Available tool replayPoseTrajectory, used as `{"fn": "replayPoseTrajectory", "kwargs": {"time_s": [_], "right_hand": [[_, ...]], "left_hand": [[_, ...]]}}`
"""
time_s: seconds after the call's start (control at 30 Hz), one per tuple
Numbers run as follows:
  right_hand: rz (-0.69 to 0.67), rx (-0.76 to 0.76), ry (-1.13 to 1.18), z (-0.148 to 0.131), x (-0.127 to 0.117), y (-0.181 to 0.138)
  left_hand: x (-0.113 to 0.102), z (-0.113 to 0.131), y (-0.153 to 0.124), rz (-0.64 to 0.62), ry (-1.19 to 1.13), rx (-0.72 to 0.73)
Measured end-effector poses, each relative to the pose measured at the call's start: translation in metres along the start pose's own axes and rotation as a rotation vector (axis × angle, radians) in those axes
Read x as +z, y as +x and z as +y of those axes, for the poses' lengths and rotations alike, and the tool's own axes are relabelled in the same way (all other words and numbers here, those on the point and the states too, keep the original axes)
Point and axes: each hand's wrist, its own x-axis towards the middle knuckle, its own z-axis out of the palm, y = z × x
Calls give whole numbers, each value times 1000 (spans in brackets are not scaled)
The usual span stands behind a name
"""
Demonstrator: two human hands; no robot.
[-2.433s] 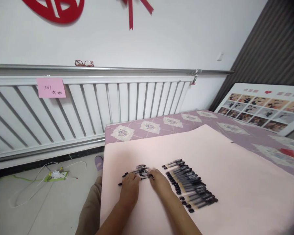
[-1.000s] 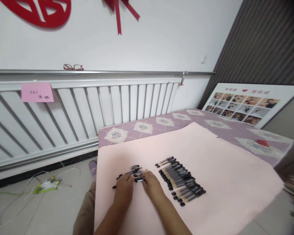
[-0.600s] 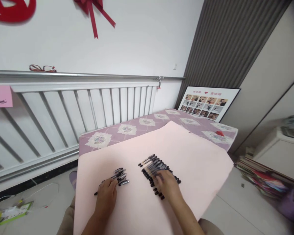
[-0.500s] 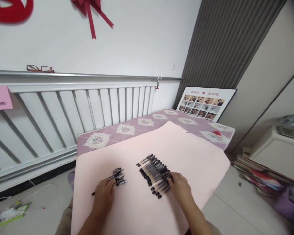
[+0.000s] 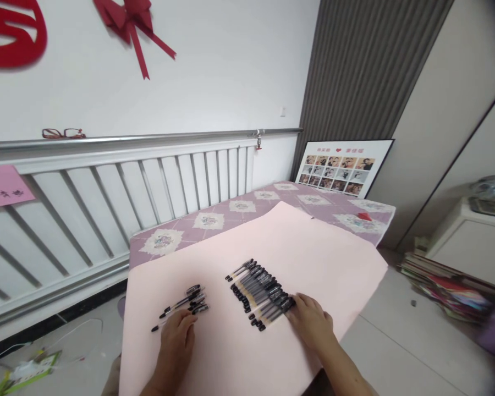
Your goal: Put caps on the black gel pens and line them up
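A tight row of several black-capped gel pens point(image 5: 260, 291) lies slantwise on a pale pink sheet point(image 5: 334, 247), the caps towards the upper right. At its right end rests my right hand point(image 5: 313, 322), its stretched fingers touching the cap of the nearest pen without wrapping round it. A smaller, looser group of similar pens point(image 5: 182, 302) lies to the left. My left hand point(image 5: 178, 333) has its fingers closed over the lowest pen of that group; the pen's cap and tip show on either side of the fingers.
Under the sheet is a purple patterned tablecloth point(image 5: 208, 220). A white radiator point(image 5: 148, 187) runs along the wall, with eyeglasses point(image 5: 64, 133) on the pipe above. A framed photo board point(image 5: 342, 170) leans behind the table. Stacked papers point(image 5: 437, 286) lie on the floor at right.
My right hand has slid off the pens to the caps' side, and the pens at that end sit more evenly. My left hand has drawn slightly down, showing more of the left group. The view has shifted.
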Motion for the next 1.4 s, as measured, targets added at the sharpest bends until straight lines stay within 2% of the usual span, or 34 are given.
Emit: {"fn": "replayPoseTrajectory", "kwargs": {"time_s": [0.27, 0.67, 0.8, 1.0, 1.07, 1.13, 1.2, 1.33, 1.4], "right_hand": [[17, -12, -38, 1, -6, -12], [-110, -276, 52, -5, -14, -21], [-178, -356, 238, -23, -18, -35], [-228, -469, 504, -68, -15, -59], [-240, -482, 577, -83, -15, -65], [-256, -457, 675, -95, -15, -70], [-274, -365, 845, -107, -13, -74], [-370, -53, 1359, -130, 4, -86], [-439, 45, 1507, -142, 14, -93]], "left_hand": [[-1, 37, -21, -18, -71, -15], [-7, 54, -30, -122, -143, -78], [-9, 58, -31, -145, -147, -78], [-21, 77, -21, -155, -70, -3], [-25, 82, -17, -224, -21, 3], [-28, 83, -15, -332, 8, -30], [-31, 83, -15, -417, -17, -95], [-39, 81, -18, -460, -137, -190], [-42, 82, -19, -467, -158, -224]]}}
